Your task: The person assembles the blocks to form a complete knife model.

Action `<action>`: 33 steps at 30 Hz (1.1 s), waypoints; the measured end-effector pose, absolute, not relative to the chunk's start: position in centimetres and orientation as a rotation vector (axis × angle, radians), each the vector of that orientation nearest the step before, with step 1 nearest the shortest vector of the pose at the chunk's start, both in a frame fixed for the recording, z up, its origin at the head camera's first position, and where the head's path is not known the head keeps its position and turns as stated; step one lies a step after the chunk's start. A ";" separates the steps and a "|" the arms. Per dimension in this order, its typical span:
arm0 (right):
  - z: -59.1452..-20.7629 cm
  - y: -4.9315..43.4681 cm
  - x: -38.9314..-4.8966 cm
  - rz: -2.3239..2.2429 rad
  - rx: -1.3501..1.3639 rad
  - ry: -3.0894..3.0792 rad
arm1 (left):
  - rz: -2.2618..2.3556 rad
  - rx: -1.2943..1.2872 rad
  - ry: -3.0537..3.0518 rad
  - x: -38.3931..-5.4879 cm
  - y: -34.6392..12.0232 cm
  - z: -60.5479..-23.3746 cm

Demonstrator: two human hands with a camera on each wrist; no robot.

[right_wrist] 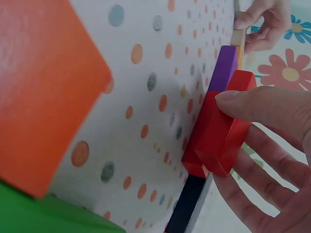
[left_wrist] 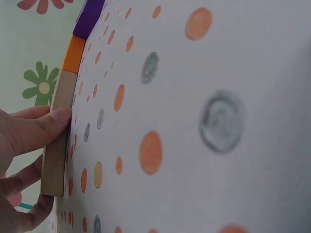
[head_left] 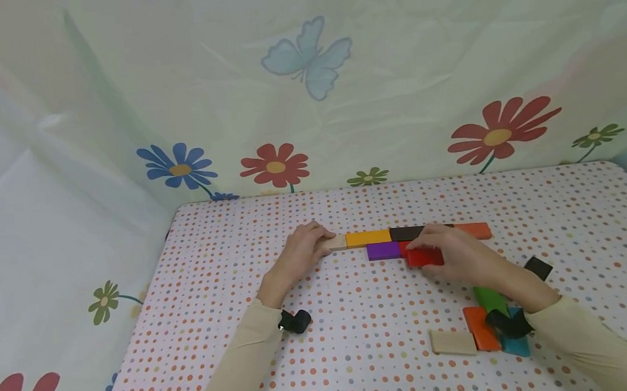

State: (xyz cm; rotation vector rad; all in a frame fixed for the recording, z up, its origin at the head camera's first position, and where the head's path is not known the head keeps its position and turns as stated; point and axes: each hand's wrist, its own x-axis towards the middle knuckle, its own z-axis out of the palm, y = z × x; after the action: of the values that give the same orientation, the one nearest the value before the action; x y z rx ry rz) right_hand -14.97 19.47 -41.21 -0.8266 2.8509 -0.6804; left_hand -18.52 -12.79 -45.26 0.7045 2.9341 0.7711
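Note:
My left hand [head_left: 298, 255] grips a plain wooden block [left_wrist: 59, 131] at the left end of a row, thumb on its near side and fingers around its back and end. Beyond that block in the row lie a yellow-orange block [head_left: 368, 238], a black block [head_left: 407, 233] and an orange-red block [head_left: 473, 231]. In front of them sit a purple block [head_left: 383, 251] and a red block [right_wrist: 198, 141], end to end. Between thumb and fingers, my right hand [head_left: 459, 254] pinches a second red block [right_wrist: 228, 124], slightly tilted, which overlaps the first red one in the right wrist view.
Nearer me on the right lies a loose group: a wooden block [head_left: 453, 342], an orange block [head_left: 481, 328], a green block [head_left: 490, 299] and a blue block [head_left: 516, 345] partly under the right wrist strap. A flowered curtain [head_left: 395, 103] stands behind the dotted tablecloth [head_left: 358, 339].

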 end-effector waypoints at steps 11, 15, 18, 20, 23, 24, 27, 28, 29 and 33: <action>-42.1 19.3 -14.8 -0.614 -0.891 2.897 | 0.800 0.694 2.919 -18.5 -12.8 -45.3; -42.2 19.1 -14.8 -0.601 -0.899 2.893 | 0.795 0.700 2.920 -18.5 -12.8 -45.4; -42.3 18.9 -14.8 -0.583 -0.893 2.893 | 0.785 0.704 2.927 -18.5 -12.8 -45.3; -42.3 18.7 -14.8 -0.571 -0.885 2.896 | 0.787 0.704 2.927 -18.5 -12.8 -45.3; -42.4 18.6 -14.7 -0.560 -0.882 2.901 | 0.790 0.708 2.930 -18.5 -12.8 -45.4; -42.4 18.6 -14.7 -0.555 -0.883 2.903 | 0.791 0.712 2.931 -18.5 -12.8 -45.4; -42.5 18.6 -14.6 -0.536 -0.891 2.911 | 0.785 0.724 2.936 -18.5 -12.8 -45.5; -42.5 18.6 -14.6 -0.530 -0.891 2.915 | 0.786 0.728 2.936 -18.5 -12.8 -45.5; -42.5 18.6 -14.6 -0.525 -0.888 2.919 | 0.789 0.729 2.935 -18.5 -12.8 -45.5; -42.6 18.4 -14.5 -0.504 -0.878 2.937 | 0.801 0.715 2.929 -18.5 -12.9 -45.5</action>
State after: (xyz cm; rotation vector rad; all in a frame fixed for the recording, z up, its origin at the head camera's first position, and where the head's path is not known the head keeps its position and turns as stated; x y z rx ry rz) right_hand -14.48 18.44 -42.59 -0.8781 2.9375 -0.5038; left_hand -18.53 -12.89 -45.46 0.7153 2.9293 0.8008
